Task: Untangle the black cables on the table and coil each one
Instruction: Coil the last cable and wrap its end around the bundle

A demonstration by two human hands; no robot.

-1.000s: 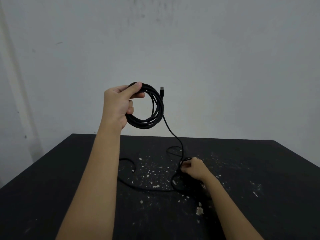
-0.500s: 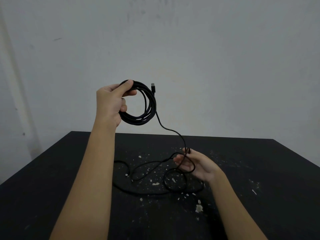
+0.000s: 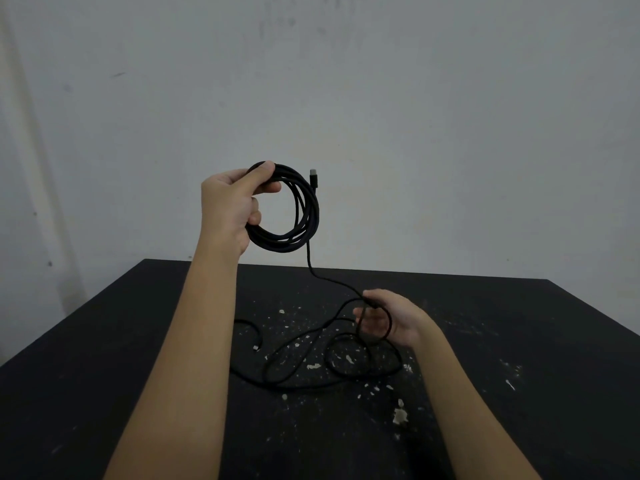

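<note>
1. My left hand (image 3: 228,206) grips the coil (image 3: 306,220) of black cable. The thumb lies over the top of the bundle and the fingers curl through the ring. The coil is raised well above the table (image 3: 104,375).
2. A metal-tipped plug (image 3: 313,176) sticks up at the coil's upper right.
3. A single strand drops from the coil's lower right to my right hand (image 3: 398,320). That hand pinches it with curled fingers, and a small loop runs round them.
4. From there the loose cable (image 3: 298,358) falls onto the tabletop in several crossing loops between my forearms. I cannot tell whether the crossings are knotted.
5. A second plug end (image 3: 255,348) lies on the table just beside my left forearm, which hides the loops' left edge.
6. White paint flecks (image 3: 400,415) dot the black surface around and under the loops.
7. A plain grey wall (image 3: 450,116) stands behind the table.
</note>
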